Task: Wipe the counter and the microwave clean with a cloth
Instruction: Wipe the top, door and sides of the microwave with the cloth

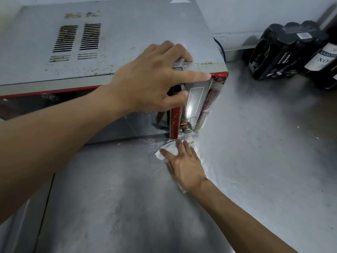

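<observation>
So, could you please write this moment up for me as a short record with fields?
Left hand: grips the top front corner of the grey metal microwave with red trim
Right hand: presses flat on the crumpled white cloth
Cloth position: on the grey steel counter, at the microwave's front right corner
Microwave top: stained, with vent slots
Background: dark bottles with labels, back right by the wall

a kitchen: steel counter, worn microwave, dark bottles by the wall.
</observation>
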Motion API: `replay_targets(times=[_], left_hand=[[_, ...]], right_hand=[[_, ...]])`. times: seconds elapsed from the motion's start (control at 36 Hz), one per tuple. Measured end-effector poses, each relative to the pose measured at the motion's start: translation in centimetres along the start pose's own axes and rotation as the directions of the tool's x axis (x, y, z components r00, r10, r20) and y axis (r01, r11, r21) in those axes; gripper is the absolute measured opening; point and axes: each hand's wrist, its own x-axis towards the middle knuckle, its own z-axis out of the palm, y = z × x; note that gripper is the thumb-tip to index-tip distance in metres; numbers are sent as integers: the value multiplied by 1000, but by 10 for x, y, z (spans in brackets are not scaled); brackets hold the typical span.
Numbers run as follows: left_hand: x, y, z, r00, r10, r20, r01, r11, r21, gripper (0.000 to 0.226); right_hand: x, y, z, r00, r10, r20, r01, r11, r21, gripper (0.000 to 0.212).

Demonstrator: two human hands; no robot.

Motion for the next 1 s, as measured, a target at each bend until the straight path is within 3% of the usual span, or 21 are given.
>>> replay_targets(times=[0.25,0.33,0.44,0.58,0.67,0.75,0.86,0.94,1.0], left_hand=[[0,0,-1,1000,-2,12,2,1000,23,51],[0,0,-1,1000,-7,14,7,1000,24,51],[1,-1,-1,1000,-3,10,3,1000,17,51],[-1,-1,0,1000,-2,-3,2,1000,21,50],[0,0,1,1000,4,-4,-3,1000,26,51],[0,-1,1,1000,5,-9,-5,999,35,51],[1,0,1,1000,5,-8,-5,1000,30,51],[0,0,1,1000,10,-6,-10,999,30,51],[0,0,2,1000,12,-19,-11,999,31,50]], right_hand=[[23,-3,-12,991,127,-43,-125,991,55,47],[1,-9,-8,998,35,-60,-33,999,39,40],[-25,-6,1,994,-66,-85,67,998,3,52],[13,-8,-3,963,217,-160,-194,969,151,40],[30,-20,2,946,283,-160,-259,953,156,34],[28,-21,3,960,234,-156,-207,963,172,34],[8,-19,-1,989,55,-136,-35,989,147,33],[-15,-14,6,991,-92,-97,102,990,102,48],[-24,-2,7,990,-101,-98,112,987,113,49]])
